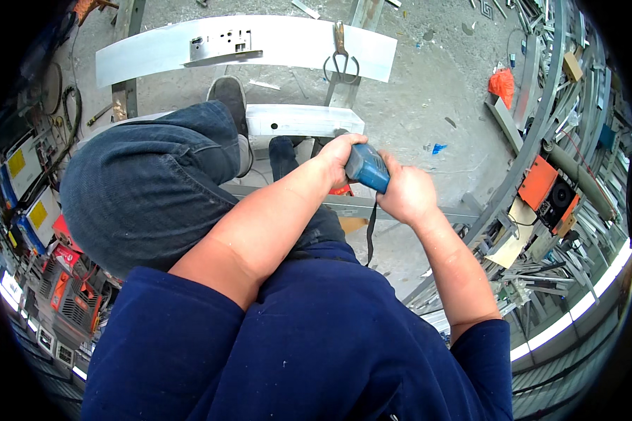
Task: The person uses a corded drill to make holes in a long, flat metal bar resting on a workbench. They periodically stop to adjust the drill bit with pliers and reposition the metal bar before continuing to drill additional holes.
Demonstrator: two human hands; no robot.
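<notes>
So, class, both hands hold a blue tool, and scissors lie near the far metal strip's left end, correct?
No: the head view shows the scissors near the right end of the far metal strip. The left hand and right hand hold the blue tool.

"Where does your view look from?"
"The wearer's head. I look steeply down over the navy shirt (309, 323), and the left hand (338, 156) and right hand (409, 195) sit close, near mid-frame."
"And farther off?"
"I get the floor (428, 88) beyond them; through this wide fisheye, straight edges bow toward the black rim."
</notes>
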